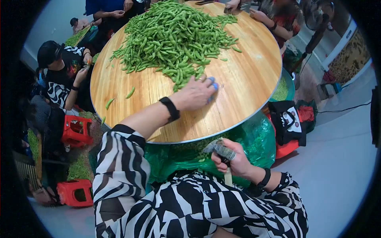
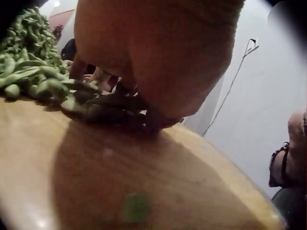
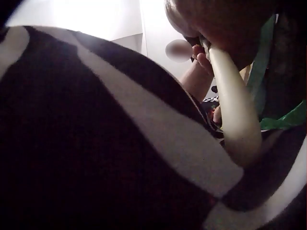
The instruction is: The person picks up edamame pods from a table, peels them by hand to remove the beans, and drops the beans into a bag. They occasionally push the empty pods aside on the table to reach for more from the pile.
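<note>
On the round wooden table [image 1: 242,75] lies a large heap of green edamame pods [image 1: 170,33]. My left hand [image 1: 194,93], with blue coverings on some fingertips, arches over the heap's near edge. Its fingers curl down round several edamame pods [image 2: 72,105] on the tabletop, seen in the left wrist view; the palm shades them. Just off the table's near edge, my right hand [image 1: 237,160] grips a tool with a pale handle [image 1: 228,177] that points down toward my lap. Grey patterned wrapping [image 1: 223,149] covers part of that hand's grip, and the tool's working end is hidden.
Green plastic sheeting [image 1: 254,137] spreads below the table's near edge, with shelled beans [image 1: 198,146] in it. Loose pods [image 1: 130,93] lie at the table's left. Red stools [image 1: 77,130] stand left, and a black bag [image 1: 286,123] lies right. Other people surround the table.
</note>
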